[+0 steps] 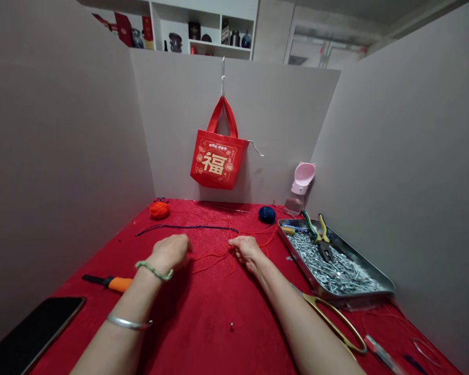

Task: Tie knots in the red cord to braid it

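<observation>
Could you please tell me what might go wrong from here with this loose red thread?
The red thread at the right hand runs close to the metal tray of screws, so it could snag on them or the pliers. The right forearm might also nudge the gold-handled scissors.

Soft, even indoor light, fairly bright, no harsh glare. Left of the metal tray (299,260), the left forearm (128,307) throws a soft shadow on the desk (214,344). Wide-angle bowing at frame edges; slight blur below the tray.

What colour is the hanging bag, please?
The bag is red with gold print, clearest in the head view.
</observation>
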The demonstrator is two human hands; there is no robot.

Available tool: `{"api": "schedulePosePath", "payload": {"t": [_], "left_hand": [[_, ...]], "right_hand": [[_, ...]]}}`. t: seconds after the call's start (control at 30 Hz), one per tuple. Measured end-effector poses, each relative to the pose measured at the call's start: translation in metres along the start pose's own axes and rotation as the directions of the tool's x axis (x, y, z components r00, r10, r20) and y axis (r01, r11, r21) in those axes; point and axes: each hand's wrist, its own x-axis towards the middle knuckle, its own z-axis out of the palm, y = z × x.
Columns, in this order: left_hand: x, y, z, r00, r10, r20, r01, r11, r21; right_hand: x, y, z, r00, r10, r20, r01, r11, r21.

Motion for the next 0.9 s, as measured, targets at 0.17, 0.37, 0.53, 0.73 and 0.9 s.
{"api": "schedulePosePath", "payload": {"t": [0.17,0.37,0.53,0.73,0.9], "left_hand": [[0.026,0.044,0.028,0.985,0.171,-0.036,-0.173,0.930,-0.324],[0.046,0.059,0.064,0.954,0.082,0.288,0.194,0.565,-0.802],[0.044,0.054,0.065,0.950,0.108,0.295,0.199,0.518,-0.832],[0.046,0.051,0.066,0.940,0.068,0.335,0.257,0.507,-0.823],[0.049,0.047,0.071,0.945,0.012,0.327,0.275,0.515,-0.812]], "right_hand": [[-0.001,-0.001,-0.001,0.999,-0.007,0.034,0.006,1.000,0.017],[0.002,-0.001,-0.001,0.998,0.022,0.057,-0.026,0.998,0.058],[0.005,0.000,-0.001,0.998,0.011,0.065,-0.014,0.999,0.045],[0.003,0.000,0.002,0.994,-0.012,0.108,0.011,1.000,0.017],[0.003,0.001,0.002,0.993,-0.013,0.114,0.022,0.997,-0.073]]}}
